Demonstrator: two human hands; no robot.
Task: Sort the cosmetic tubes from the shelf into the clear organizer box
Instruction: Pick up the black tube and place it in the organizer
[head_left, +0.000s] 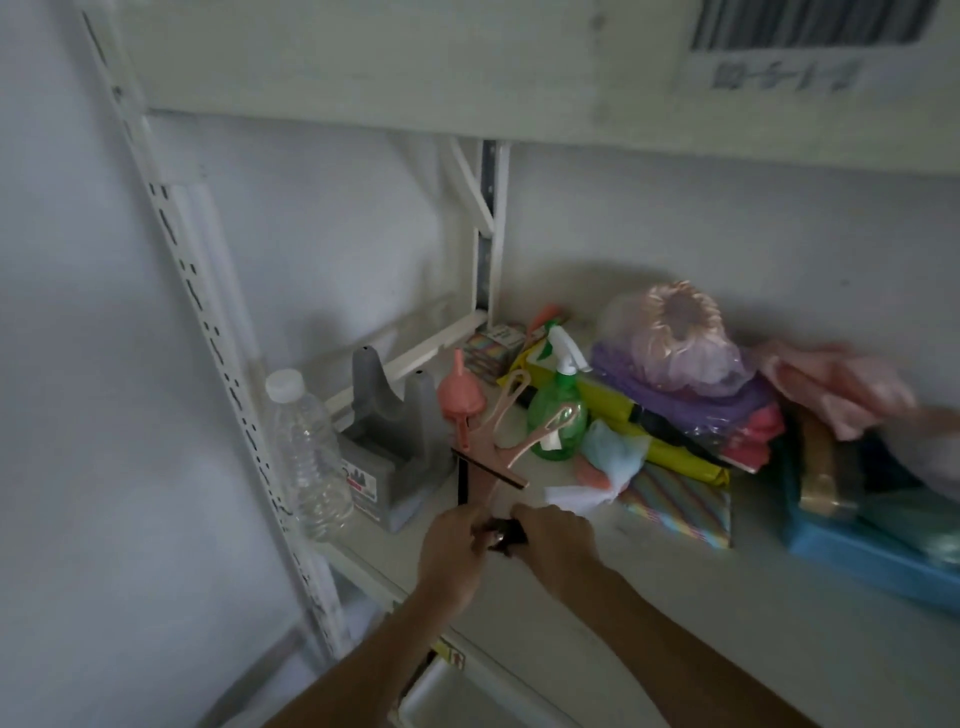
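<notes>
White steel shelf (649, 582) carries a muddle of things, and both hands meet at its near edge over something small and dark. The left hand (449, 558) and the right hand (561, 545) close on it from either side; the dark object (501, 535) between them may be a cosmetic tube or its cap, but blur and dim light leave that unsure. Fingers of both hands curl inward around it, so each looks clamped on the same piece, the left from the left end, the right from the right.

Just beyond the hands lie two pink squeegees (493, 452), crossed, with a green spray bottle (557, 415) behind them and a pink funnel (460, 397) to its left. Farther left stand a grey tape dispenser (400, 452) and a clear water bottle (306, 452) against the upright. To the right sit folded cloths, striped wrapping paper (680, 506) and a blue tray (852, 561). No clear organizer box can be made out for certain; a pale container (441, 691) below the shelf edge might be it.

To do this step well, the person would likely settle the piece in one hand before drawing back, keep it low over the shelf so a slip costs nothing, and steer clear of the squeegee blades touching the near side of the pile.
</notes>
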